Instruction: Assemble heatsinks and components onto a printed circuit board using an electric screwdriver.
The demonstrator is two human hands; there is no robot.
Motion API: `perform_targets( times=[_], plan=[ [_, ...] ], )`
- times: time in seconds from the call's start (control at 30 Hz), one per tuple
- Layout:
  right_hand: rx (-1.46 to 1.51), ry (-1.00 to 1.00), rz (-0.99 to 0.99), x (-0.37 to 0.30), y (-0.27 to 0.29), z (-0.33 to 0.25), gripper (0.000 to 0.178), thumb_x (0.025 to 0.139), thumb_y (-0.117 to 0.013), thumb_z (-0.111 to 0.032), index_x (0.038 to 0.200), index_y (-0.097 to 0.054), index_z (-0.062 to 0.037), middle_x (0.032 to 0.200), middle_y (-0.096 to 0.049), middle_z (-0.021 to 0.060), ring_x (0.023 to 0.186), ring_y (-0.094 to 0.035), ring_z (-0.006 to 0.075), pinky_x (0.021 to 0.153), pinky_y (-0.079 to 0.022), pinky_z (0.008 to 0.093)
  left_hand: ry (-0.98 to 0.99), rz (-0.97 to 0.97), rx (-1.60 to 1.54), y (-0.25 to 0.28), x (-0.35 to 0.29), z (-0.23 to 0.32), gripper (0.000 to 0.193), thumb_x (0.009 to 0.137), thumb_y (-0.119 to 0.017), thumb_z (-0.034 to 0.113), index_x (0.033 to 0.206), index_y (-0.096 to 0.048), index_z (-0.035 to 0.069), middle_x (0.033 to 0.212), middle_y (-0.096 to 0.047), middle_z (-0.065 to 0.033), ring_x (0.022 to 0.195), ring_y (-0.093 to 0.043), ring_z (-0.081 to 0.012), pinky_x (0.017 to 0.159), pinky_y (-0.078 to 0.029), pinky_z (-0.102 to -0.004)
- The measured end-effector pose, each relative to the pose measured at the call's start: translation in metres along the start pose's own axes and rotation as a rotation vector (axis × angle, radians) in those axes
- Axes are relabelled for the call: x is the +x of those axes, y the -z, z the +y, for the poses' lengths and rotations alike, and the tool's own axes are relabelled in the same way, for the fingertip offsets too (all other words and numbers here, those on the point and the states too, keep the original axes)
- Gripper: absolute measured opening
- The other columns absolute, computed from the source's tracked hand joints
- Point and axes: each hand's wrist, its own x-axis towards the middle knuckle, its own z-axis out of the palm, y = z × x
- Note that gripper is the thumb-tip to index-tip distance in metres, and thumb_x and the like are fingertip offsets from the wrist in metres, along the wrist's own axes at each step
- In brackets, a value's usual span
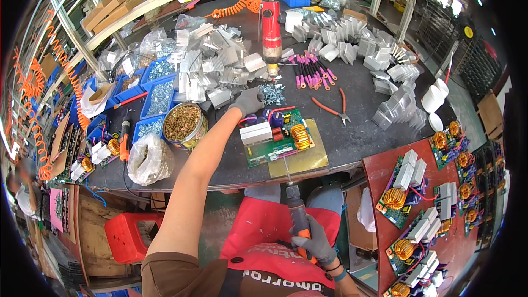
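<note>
My left hand point(248, 102), in a grey glove, reaches to the left edge of a small pile of screws point(273, 94). Its fingers are curled together, and whatever they pinch is too small to make out. My right hand point(318, 242), gloved too, is closed around the orange-and-black handle of an electric screwdriver point(297, 209). The long bit points away from me, its tip over the near edge of a green circuit board point(258, 155). That board carries silver heatsinks, a copper coil and dark capacitors, and lies partly on a brass-coloured plate point(313, 159).
A red power driver point(271, 27) hangs above the bench. Pliers point(342, 111), black-and-pink leads point(311, 71) and heaps of heatsinks point(203, 63) lie around. Blue bins point(160, 99) and a tub point(185, 125) stand left. Finished-looking boards point(410, 187) cover a red-brown table at right.
</note>
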Motion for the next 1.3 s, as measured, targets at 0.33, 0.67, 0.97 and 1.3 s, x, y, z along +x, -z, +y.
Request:
perform_targets(
  times=[0.33,0.67,0.97,1.3],
  plan=[
    [-0.042,-0.006,-0.067,0.005,0.002,-0.01,0.071,0.078,-0.08,-0.014,0.137,-0.043,0.0006,0.105,-0.064,0.0089,0.092,-0.062,0.0138,0.081,-0.053,0.0313,-0.009,0.198,-0.451,0.034,-0.069,-0.001,0.024,0.086,-0.064,0.007,0.109,-0.068,0.003,0.093,-0.069,-0.0094,0.083,-0.065,-0.0186,0.078,-0.053,-0.0297],
    [-0.033,0.02,-0.19,0.01,-0.003,-0.036,0.079,0.076,-0.079,-0.009,0.143,-0.038,0.0009,0.106,-0.065,0.0088,0.09,-0.063,0.0127,0.079,-0.054,0.0298,0.041,0.189,-1.303,0.041,-0.184,0.063,0.022,0.091,-0.06,0.002,0.113,-0.059,-0.002,0.104,-0.066,-0.0129,0.088,-0.064,-0.0141,0.073,-0.054,-0.0262],
    [-0.093,-0.016,-0.224,0.003,-0.006,-0.04,0.083,0.073,-0.08,-0.008,0.144,-0.038,0.0009,0.104,-0.067,0.0093,0.09,-0.065,0.013,0.081,-0.054,0.0298,0.104,0.181,-1.313,0.034,-0.23,0.094,0.025,0.094,-0.06,0.003,0.118,-0.064,-0.005,0.112,-0.068,-0.0165,0.093,-0.069,-0.0194,0.078,-0.058,-0.031],
    [-0.115,0.03,-0.245,0.002,-0.006,-0.037,0.074,0.073,-0.075,-0.004,0.139,-0.041,0.0012,0.103,-0.064,0.01,0.081,-0.064,0.0127,0.072,-0.054,0.03,0.176,0.017,-1.645,0.027,-0.247,0.123,0.038,0.097,-0.056,0.022,0.121,-0.057,-0.007,0.11,-0.066,-0.0209,0.101,-0.069,-0.0306,0.089,-0.058,-0.0479]
  ],
)
